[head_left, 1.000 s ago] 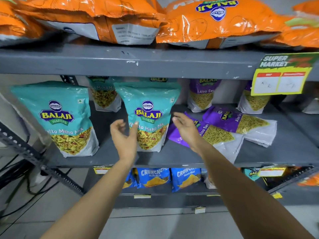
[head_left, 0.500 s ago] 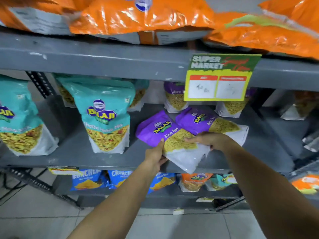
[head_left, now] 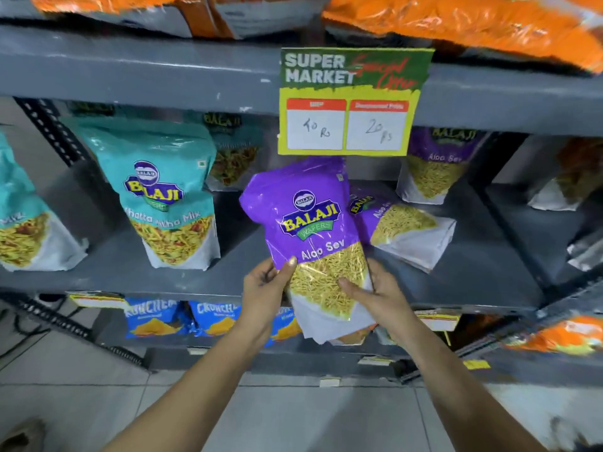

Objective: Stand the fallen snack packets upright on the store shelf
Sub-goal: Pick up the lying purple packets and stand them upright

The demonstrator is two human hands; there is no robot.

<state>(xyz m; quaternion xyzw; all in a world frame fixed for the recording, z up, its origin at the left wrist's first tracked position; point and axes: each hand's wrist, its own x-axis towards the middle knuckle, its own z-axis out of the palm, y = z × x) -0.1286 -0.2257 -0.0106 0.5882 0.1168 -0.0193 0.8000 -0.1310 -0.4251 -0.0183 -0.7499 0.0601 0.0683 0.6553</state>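
Purple Aloo Sev packet, glossy and nearly upright, is gripped low by left hand and right hand.

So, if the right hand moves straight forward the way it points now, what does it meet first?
Most likely the fallen purple Aloo Sev packet lying just behind the right hand, which grips the held purple packet. Depth from one view is uncertain, so this is a guess.
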